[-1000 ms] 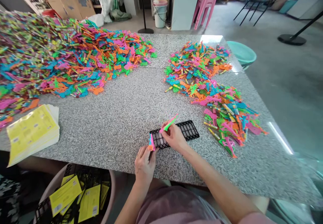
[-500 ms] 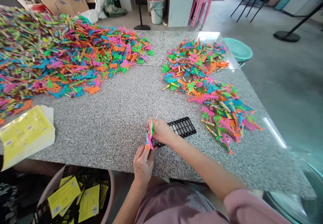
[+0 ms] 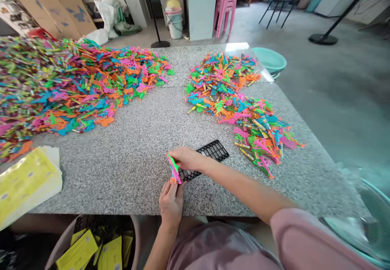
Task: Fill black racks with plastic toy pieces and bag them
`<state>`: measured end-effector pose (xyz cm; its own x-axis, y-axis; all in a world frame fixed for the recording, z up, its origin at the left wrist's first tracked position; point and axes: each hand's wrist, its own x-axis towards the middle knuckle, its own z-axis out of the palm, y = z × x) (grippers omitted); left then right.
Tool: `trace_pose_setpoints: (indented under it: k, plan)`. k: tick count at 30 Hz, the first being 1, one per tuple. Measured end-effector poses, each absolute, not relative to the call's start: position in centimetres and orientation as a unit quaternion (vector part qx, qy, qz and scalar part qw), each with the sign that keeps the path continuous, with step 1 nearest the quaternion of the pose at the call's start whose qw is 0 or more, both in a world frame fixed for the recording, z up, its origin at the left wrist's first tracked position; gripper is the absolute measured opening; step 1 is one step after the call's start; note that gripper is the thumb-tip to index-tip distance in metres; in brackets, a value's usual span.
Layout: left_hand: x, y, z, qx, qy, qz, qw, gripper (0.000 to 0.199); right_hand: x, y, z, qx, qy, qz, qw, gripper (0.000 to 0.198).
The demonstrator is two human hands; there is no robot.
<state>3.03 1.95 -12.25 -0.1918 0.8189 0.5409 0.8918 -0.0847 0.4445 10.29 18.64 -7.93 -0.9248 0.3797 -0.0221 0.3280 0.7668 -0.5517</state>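
Observation:
Both my hands are on a small bunch of plastic toy guns [image 3: 174, 168] in pink, green and orange, held at the near end of a black plastic grid rack [image 3: 215, 152]. My right hand [image 3: 186, 158] is closed on the upper end of the bunch, its wrist over the rack. From below, my left hand [image 3: 171, 201] pinches the lower end, with the orange part at its fingertips. The rack lies slantwise on the speckled stone table [image 3: 131, 160], and my right hand hides part of it. How the bunch meets the rack is hidden.
A large heap of coloured toy guns [image 3: 122, 79] covers the left; a smaller pile [image 3: 240, 103] lies to the right. Yellow printed cards [image 3: 30, 180] are stacked at the left edge. Below stands a tub [image 3: 137, 241] with black racks and yellow cards. A teal basin [image 3: 269, 59] is behind.
The camera view has shifted, so the table appears farther left. The bunch of toy guns has tilted, its upper end now leaning left. Both hands keep their hold.

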Motion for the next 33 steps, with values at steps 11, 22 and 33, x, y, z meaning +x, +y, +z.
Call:
trace_pose_setpoints:
  k: [11, 22, 33]
  plan:
    - [1.9, 1.5, -9.8, -0.604, -0.663, -0.438, 0.055, 0.063, 25.5, 11.3, -8.7, -0.616, -0.726, 0.069, 0.298, 0.026]
    - [0.7, 5.6, -5.5, -0.734, -0.548, -0.402, -0.002, 0.029, 33.5, 5.3, -10.0, -0.555, -0.803, 0.067, 0.205, 0.047]
    - [2.1, 4.8, -6.4, -0.748, -0.547, -0.327, 0.189, 0.053, 31.2, 6.8, -9.6, -0.716, -0.652, 0.192, 0.156, 0.024]
